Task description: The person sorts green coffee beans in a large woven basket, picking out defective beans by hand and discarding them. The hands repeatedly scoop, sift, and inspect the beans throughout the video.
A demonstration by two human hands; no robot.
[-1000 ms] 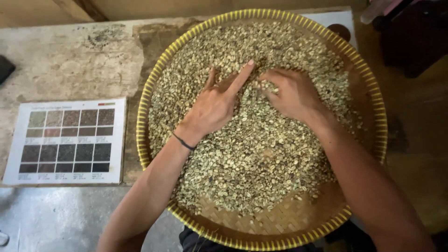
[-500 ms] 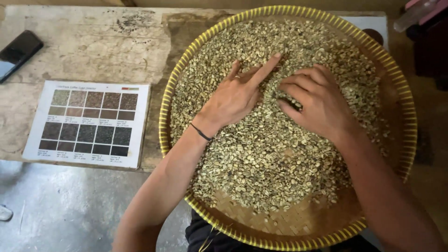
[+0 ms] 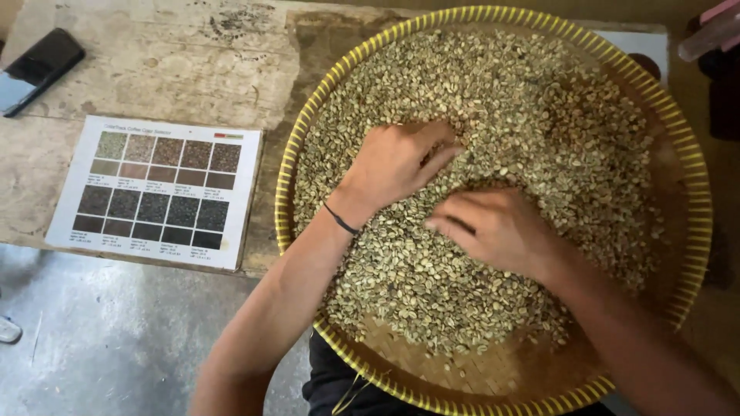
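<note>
Seen from above: round woven tray (image 3: 697, 231) with yellow rim, heaped with green coffee beans (image 3: 539, 131). Right hand (image 3: 501, 229) resting on the beans, fingers together, gripping nothing. Left hand (image 3: 397, 160) beside it, fingers curled into the pile. Farther left, colour chart (image 3: 158, 189); beyond, black phone (image 3: 38, 68).

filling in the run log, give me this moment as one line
left hand: palm down on beans | right hand: fingers in beans | tray: round, woven, yellow rim | chart: left of tray
</note>
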